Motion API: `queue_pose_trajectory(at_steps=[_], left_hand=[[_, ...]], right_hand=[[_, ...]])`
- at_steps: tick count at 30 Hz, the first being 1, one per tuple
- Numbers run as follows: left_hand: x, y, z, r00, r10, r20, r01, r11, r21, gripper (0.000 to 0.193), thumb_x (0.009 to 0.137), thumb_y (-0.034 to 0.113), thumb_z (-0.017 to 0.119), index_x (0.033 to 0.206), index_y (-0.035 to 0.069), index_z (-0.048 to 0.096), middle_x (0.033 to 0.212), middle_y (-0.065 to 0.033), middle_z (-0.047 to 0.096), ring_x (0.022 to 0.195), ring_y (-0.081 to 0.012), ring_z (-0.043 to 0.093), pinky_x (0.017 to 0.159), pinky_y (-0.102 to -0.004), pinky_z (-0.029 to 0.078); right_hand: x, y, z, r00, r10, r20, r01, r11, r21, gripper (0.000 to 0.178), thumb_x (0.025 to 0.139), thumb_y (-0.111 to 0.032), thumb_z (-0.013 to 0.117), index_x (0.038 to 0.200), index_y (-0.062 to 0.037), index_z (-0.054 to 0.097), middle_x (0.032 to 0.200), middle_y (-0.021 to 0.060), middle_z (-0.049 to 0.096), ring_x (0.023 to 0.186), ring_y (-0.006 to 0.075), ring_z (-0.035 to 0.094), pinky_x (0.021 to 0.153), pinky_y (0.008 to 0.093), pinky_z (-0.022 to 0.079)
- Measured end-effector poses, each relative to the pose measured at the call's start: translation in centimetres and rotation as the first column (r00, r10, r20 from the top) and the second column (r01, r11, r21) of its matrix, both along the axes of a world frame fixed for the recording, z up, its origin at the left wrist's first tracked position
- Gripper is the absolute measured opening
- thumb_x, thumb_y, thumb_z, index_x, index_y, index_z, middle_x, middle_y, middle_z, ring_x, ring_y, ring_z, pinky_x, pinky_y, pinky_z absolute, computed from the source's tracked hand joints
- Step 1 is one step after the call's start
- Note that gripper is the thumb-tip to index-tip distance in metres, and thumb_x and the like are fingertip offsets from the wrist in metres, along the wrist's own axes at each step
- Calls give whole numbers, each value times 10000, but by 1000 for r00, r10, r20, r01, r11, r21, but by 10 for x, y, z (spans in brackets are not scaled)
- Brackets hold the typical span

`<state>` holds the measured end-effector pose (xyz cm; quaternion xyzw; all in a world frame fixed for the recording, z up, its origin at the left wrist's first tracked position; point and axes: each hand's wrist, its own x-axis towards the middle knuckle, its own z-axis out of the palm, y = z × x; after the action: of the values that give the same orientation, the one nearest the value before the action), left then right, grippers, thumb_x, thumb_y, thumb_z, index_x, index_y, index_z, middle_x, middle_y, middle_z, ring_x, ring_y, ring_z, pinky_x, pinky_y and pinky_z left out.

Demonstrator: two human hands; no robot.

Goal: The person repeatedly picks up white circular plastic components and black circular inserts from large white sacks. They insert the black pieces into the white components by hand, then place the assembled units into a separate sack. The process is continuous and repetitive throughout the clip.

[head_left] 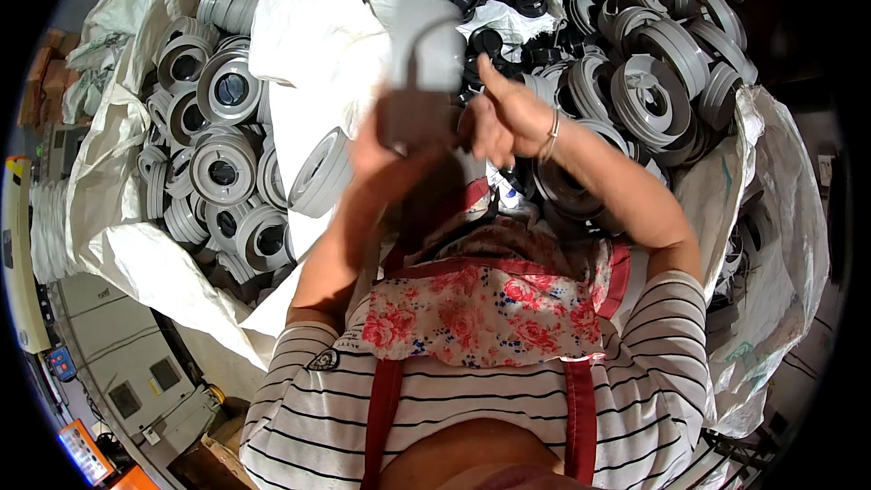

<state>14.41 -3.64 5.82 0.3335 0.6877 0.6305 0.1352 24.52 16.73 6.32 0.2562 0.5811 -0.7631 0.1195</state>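
1. I see the left hand [376, 154] blurred, its back toward the left, grasping a grey part [424, 36] that is raised in front of the body; exact finger placement I cannot tell.
2. The right hand [513, 122] is released and loosely unfolded: thumb upright, apart from the bent fingers, which point left toward that part. Whether the fingertips touch it, I cannot tell.
3. From the left hand, the left forearm [337, 236] slopes down to a bent elbow near the body.
4. The right forearm [621, 177], with a bracelet [552, 133] at its wrist, comes in from the right, elbow bent and carried outward.
5. Below both wrists I see a floral apron [472, 313] over a striped shirt [653, 363].
6. Farther out, grey rings [210, 183] fill a white sack [299, 45] at left; black parts [531, 4] lie beyond the hands, and more grey pieces [676, 100] are heaped at right.
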Motion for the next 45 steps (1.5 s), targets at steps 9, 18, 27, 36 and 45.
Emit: queue_pose_trajectory(at_steps=[9, 18, 27, 36, 45], left_hand=[[-39, 57, -25, 953, -82, 292, 1, 963, 268, 189, 820, 158, 683, 939, 19, 637, 861, -56, 646, 720, -135, 588, 655, -278, 486], [43, 150, -86, 43, -816, -576, 234, 569, -788, 714, 832, 61, 497, 1440, 324, 230, 1157, -63, 530, 1118, -235, 463, 985, -378, 301], [0, 144, -123, -37, -736, -676, 145, 665, -733, 202, 782, 141, 505, 939, 84, 618, 986, -107, 590, 1147, -252, 474, 994, -485, 283], [16, 101, -37, 879, -460, 124, 460, 887, 32, 431, 802, 254, 668, 1111, -22, 546, 987, -155, 609, 926, -240, 591, 806, -325, 479], [40, 57, -34, 509, -502, 700, 344, 864, 369, 596, 834, 394, 589, 1243, -15, 445, 1095, -119, 582, 964, -233, 596, 848, -398, 496]], right_hand=[[-24, 178, -141, 896, 63, 439, -423, -181, 888, 332, 781, -62, 568, 1113, -45, 565, 1166, 181, 562, 1115, 342, 529, 895, 408, 476], [-11, 166, -87, 996, -62, 62, -63, -8, 998, 260, 814, -201, 559, 947, 22, 567, 973, 246, 607, 926, 387, 595, 814, 446, 482], [40, 143, -15, 746, -537, -393, 658, 683, 316, 215, 921, -137, 493, 964, 48, 596, 793, 85, 620, 626, 174, 631, 533, 298, 552], [89, 83, -6, 772, -310, -555, 633, 290, 718, 259, 855, -207, 600, 974, 18, 645, 839, 154, 657, 787, 212, 629, 743, 313, 483], [55, 7, -14, 937, 133, -323, 280, 269, 922, 508, 743, -329, 721, 1076, 17, 554, 979, 212, 535, 874, 374, 558, 759, 400, 470]])
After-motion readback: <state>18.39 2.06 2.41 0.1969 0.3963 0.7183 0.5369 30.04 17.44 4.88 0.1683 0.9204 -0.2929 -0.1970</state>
